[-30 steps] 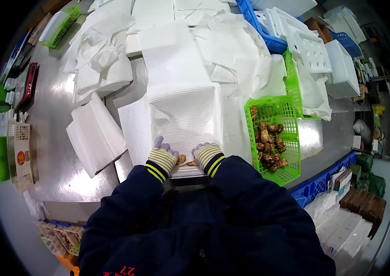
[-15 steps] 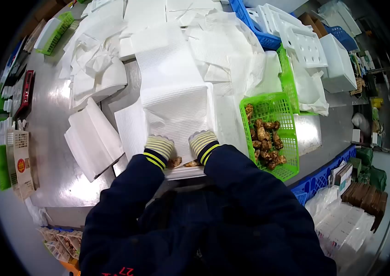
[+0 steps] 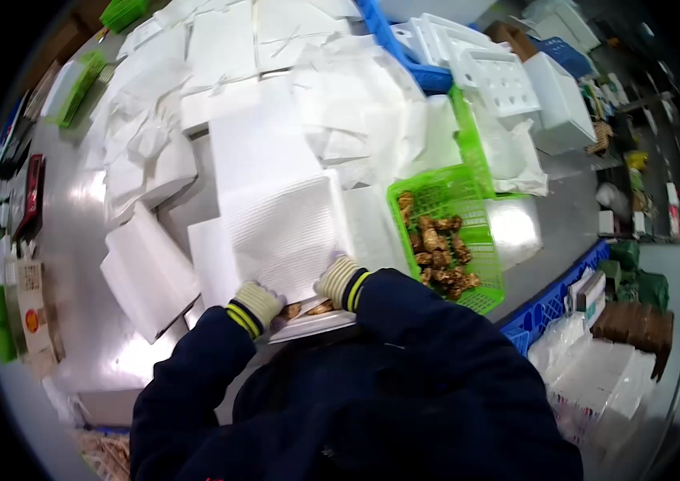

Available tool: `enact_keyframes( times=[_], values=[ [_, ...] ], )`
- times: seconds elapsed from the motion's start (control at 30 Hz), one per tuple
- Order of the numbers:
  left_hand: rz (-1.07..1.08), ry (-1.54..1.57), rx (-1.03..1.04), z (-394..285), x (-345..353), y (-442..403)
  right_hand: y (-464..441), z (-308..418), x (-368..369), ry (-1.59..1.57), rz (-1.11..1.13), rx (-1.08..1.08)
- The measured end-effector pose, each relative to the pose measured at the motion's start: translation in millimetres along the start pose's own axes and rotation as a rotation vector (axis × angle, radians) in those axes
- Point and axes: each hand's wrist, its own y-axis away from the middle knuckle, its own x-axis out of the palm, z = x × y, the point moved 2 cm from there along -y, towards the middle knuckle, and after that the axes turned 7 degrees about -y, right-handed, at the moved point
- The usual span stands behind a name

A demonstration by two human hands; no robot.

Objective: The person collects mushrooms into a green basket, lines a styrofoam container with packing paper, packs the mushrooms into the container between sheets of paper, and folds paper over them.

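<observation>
A white foam box stands in front of me, with a ribbed white liner sheet spread across it. Brown mushrooms show at the box's near end, just below the sheet's near edge. My left hand, in a striped knit glove, is closed at the sheet's near left corner. My right hand, gloved alike, is closed on the sheet's right edge near the box wall. The fingertips of both hands are partly hidden. To the right, a green basket holds several more brown mushrooms.
White sheets cover the far part of the metal table. A folded white sheet stack lies on the left. At the back right are a blue crate, foam lids and a white box.
My left hand has moved left and down to the sheet's corner; my right hand has moved slightly left and down. The sheet now looks flatter over the box. The whole view has shifted slightly.
</observation>
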Motion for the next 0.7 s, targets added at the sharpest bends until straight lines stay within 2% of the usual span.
enact_keyframes(
  times=[0.03, 0.1, 0.13, 0.2, 0.23, 0.27, 0.3, 0.33, 0.4, 0.47, 0.5, 0.53, 0.6, 0.67, 0.7],
  values=[
    [-0.074, -0.032, 0.055, 2, 0, -2, 12, 3, -22, -0.013, 0.083, -0.041],
    [0.015, -0.11, 0.06, -2, -4, -3, 19, 4, -29, 0.007, 0.104, -0.108],
    [0.074, -0.124, 0.045, -3, -6, -3, 19, 5, -29, 0.023, 0.126, -0.087],
    [0.044, -0.16, 0.037, -4, 2, -6, 23, 9, -31, 0.082, 0.139, -0.03],
    [0.037, -0.189, 0.048, -4, 1, -7, 23, 11, -25, 0.124, 0.079, -0.007],
    [0.118, -0.194, 0.026, -6, 2, -8, 24, 13, -19, 0.167, 0.02, 0.017],
    [0.109, -0.18, 0.004, -8, -3, -6, 29, 16, -18, 0.089, 0.008, -0.009],
    [0.101, -0.159, -0.021, -12, -2, -3, 42, 18, -23, -0.063, -0.168, -0.038],
    [-0.111, -0.019, -0.074, -6, 19, -4, 74, 0, -33, -0.421, -0.5, 0.013],
    [-0.374, 0.03, -0.131, -9, 14, 4, 128, -30, -20, -0.291, -1.043, 0.281],
    [-0.527, 0.103, -0.111, -7, 16, 6, 151, -53, -15, -0.391, -0.821, 0.586],
    [-0.553, 0.121, -0.13, -8, 14, 7, 173, -64, -18, -0.367, -0.839, 0.72],
    [-0.609, 0.143, -0.133, -8, 10, 8, 181, -84, 23, -0.291, -0.829, 0.976],
    [-0.571, 0.161, -0.182, -9, 13, 8, 178, -101, 26, -0.539, -0.422, 1.148],
    [-0.559, 0.154, -0.172, -9, 13, 9, 181, -109, 24, -0.517, -0.317, 1.156]
  ],
)
